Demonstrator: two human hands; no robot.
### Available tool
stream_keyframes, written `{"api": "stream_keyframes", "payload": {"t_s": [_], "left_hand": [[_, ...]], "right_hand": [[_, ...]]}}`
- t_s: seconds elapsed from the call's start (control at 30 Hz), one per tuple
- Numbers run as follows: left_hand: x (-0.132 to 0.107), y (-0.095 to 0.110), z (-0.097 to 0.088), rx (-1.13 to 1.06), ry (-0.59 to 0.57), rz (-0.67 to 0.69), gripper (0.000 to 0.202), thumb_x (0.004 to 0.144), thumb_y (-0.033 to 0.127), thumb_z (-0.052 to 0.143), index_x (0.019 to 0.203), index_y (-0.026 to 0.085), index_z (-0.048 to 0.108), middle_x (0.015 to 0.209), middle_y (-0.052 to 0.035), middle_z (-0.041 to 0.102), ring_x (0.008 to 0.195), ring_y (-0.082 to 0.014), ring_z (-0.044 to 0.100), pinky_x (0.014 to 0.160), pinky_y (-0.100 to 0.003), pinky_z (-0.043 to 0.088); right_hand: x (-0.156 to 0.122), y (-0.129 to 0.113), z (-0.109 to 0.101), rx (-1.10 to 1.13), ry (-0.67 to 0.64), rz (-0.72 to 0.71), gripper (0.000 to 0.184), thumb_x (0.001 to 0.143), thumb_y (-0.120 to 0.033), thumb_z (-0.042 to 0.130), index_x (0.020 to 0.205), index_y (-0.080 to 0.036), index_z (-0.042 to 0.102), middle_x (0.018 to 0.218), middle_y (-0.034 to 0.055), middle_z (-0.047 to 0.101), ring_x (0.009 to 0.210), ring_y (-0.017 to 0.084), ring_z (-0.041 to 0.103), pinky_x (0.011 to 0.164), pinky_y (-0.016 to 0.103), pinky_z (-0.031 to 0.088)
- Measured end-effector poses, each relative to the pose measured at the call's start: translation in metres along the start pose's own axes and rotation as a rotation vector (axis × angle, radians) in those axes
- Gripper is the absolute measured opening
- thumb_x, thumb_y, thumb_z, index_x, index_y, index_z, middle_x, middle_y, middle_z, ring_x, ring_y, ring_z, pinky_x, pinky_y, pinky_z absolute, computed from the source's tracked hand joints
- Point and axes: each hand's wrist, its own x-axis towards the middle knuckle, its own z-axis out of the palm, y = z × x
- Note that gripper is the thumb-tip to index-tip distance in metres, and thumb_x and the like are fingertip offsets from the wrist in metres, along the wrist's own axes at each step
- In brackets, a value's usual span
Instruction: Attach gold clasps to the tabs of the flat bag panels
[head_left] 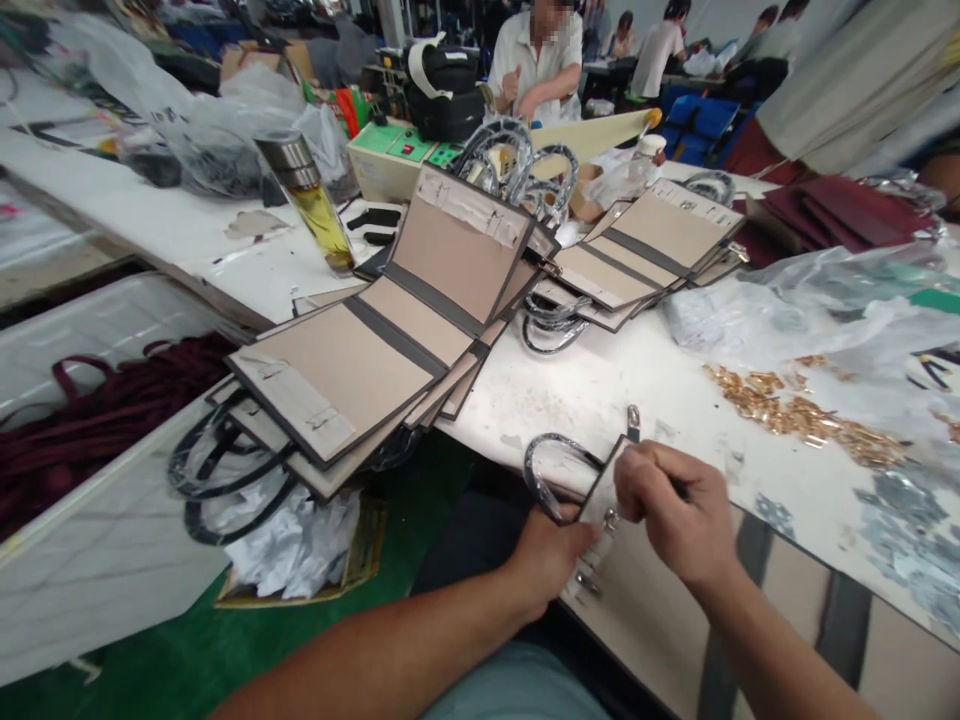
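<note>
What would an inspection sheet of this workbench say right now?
Surface: white table, scuffed and crowded.
Job's things: beige panel at the table edge, with a black handle wrapped in plastic at its corner.
Clutter: panel stacks, bottle, gold fittings, silver fittings, plastic bags.
Hands: left hand grips the panel's corner; right hand is curled over a small clasp, its grasp hidden.
Cables: nothing seen.
Surroundings: maroon straps on the left; people at work behind.
</note>
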Motion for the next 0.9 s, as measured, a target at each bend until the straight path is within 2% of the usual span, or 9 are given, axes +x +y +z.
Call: {"api": "stream_keyframes", "payload": {"t_s": [0.13,0.27,0.33,0.43,0.53,0.63,0.73,0.8,0.9], "left_hand": [[0.001,-0.002,-0.001,0.028,0.004,-0.014,0.041,0.061,0.049,0.090,0.072,0.012,0.076,0.069,-0.0054,0.069,0.061,-0.0163,0.057,0.062,-0.029,0.040],[0.003,-0.002,-0.002,0.053,0.011,-0.029,0.041,0.060,0.049,0.090,0.070,0.012,0.075,0.066,-0.0053,0.068,0.059,-0.0161,0.056,0.060,-0.029,0.039],[0.001,-0.003,-0.003,0.063,0.010,-0.042,0.041,0.061,0.048,0.088,0.072,0.011,0.077,0.067,-0.0068,0.070,0.059,-0.0171,0.057,0.059,-0.029,0.040],[-0.003,-0.004,-0.005,0.065,0.002,-0.049,0.042,0.062,0.048,0.087,0.079,0.010,0.079,0.073,-0.0097,0.074,0.065,-0.0208,0.063,0.062,-0.031,0.045],[-0.008,-0.005,-0.005,0.067,0.009,-0.061,0.044,0.063,0.048,0.087,0.084,0.011,0.079,0.076,-0.0095,0.075,0.069,-0.0228,0.067,0.065,-0.031,0.048],[-0.010,-0.007,-0.004,0.091,0.034,-0.068,0.046,0.063,0.051,0.088,0.084,0.011,0.078,0.075,-0.0086,0.074,0.066,-0.0204,0.065,0.064,-0.029,0.047],[-0.013,-0.007,-0.009,0.148,0.023,-0.073,0.053,0.065,0.056,0.089,0.090,0.010,0.078,0.079,-0.0105,0.076,0.070,-0.0225,0.068,0.067,-0.031,0.050],[-0.018,-0.003,-0.018,0.218,0.073,-0.016,0.060,0.067,0.059,0.088,0.102,0.011,0.077,0.091,-0.0127,0.078,0.080,-0.0264,0.072,0.074,-0.034,0.053],[-0.030,0.014,-0.039,0.427,0.286,0.243,0.073,0.077,0.062,0.081,0.132,0.017,0.067,0.116,-0.0133,0.076,0.098,-0.0288,0.072,0.081,-0.036,0.057]], "right_hand": [[-0.013,0.006,-0.001,0.281,0.113,-0.096,0.044,0.100,-0.033,0.064,0.058,-0.022,0.054,0.054,-0.0025,0.050,0.049,0.013,0.049,0.051,0.029,0.039],[-0.028,0.021,-0.001,0.289,0.182,-0.064,0.043,0.100,-0.032,0.063,0.060,-0.022,0.051,0.054,-0.0031,0.049,0.050,0.014,0.049,0.051,0.029,0.038],[-0.035,0.024,-0.011,0.179,0.226,-0.006,0.047,0.100,-0.038,0.062,0.059,-0.023,0.049,0.054,-0.0024,0.050,0.052,0.014,0.050,0.053,0.029,0.040],[-0.043,0.022,-0.035,-0.195,0.254,0.170,0.049,0.099,-0.051,0.062,0.060,-0.022,0.055,0.053,-0.0017,0.054,0.051,0.015,0.050,0.054,0.029,0.039],[-0.045,0.030,-0.050,-0.502,0.216,0.294,0.037,0.091,-0.060,0.067,0.083,-0.024,0.073,0.061,-0.0017,0.064,0.057,0.018,0.060,0.058,0.030,0.043],[-0.043,0.050,-0.048,-0.612,0.128,0.266,0.035,0.090,-0.054,0.066,0.108,-0.026,0.077,0.091,0.0026,0.078,0.084,0.026,0.073,0.076,0.036,0.051],[-0.039,0.066,-0.038,-0.705,0.112,0.290,0.024,0.096,-0.041,0.060,0.107,-0.028,0.076,0.110,0.0033,0.078,0.100,0.028,0.073,0.084,0.037,0.050],[-0.035,0.070,-0.033,-0.753,0.130,0.316,0.021,0.099,-0.036,0.058,0.105,-0.028,0.076,0.109,0.0023,0.077,0.100,0.027,0.073,0.080,0.034,0.049],[-0.030,0.067,-0.031,-0.774,0.149,0.324,0.020,0.100,-0.032,0.058,0.103,-0.029,0.077,0.107,0.0016,0.077,0.097,0.025,0.073,0.075,0.031,0.045]]}}
